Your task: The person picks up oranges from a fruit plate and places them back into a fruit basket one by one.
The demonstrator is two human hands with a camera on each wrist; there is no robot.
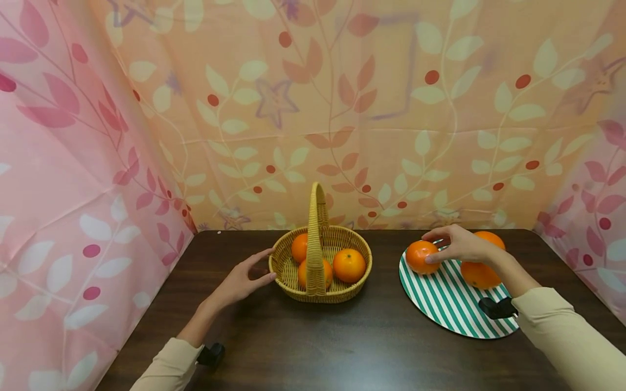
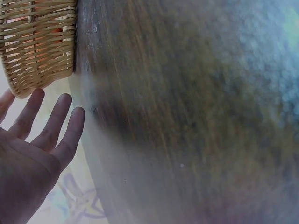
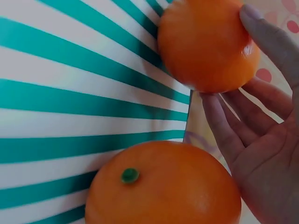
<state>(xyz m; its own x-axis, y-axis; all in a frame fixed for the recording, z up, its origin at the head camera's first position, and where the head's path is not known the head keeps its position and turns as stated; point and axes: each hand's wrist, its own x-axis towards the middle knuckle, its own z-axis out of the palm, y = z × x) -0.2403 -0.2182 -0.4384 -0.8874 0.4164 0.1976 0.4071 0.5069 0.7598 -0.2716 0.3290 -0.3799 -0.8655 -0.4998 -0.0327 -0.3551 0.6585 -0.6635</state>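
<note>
My right hand [image 1: 462, 245] holds an orange [image 1: 421, 257] between thumb and fingers at the left part of a green-and-white striped round mat [image 1: 442, 301]. In the right wrist view the thumb and fingertips lie on that orange [image 3: 208, 44], close over the stripes. Two more oranges [image 1: 481, 275] sit on the mat, partly behind my right hand and wrist. My left hand [image 1: 239, 281] has its fingers extended at the left rim of a wicker basket [image 1: 288, 290]. Inside the basket are three oranges [image 1: 349, 265], one partly hidden by the tall handle [image 1: 315, 239].
The dark wooden table [image 1: 352, 347] carries the basket in the middle and the mat to the right. A floral curtain [image 1: 337, 108] hangs close behind the table's back edge, with pink cloth [image 1: 58, 217] along the left side.
</note>
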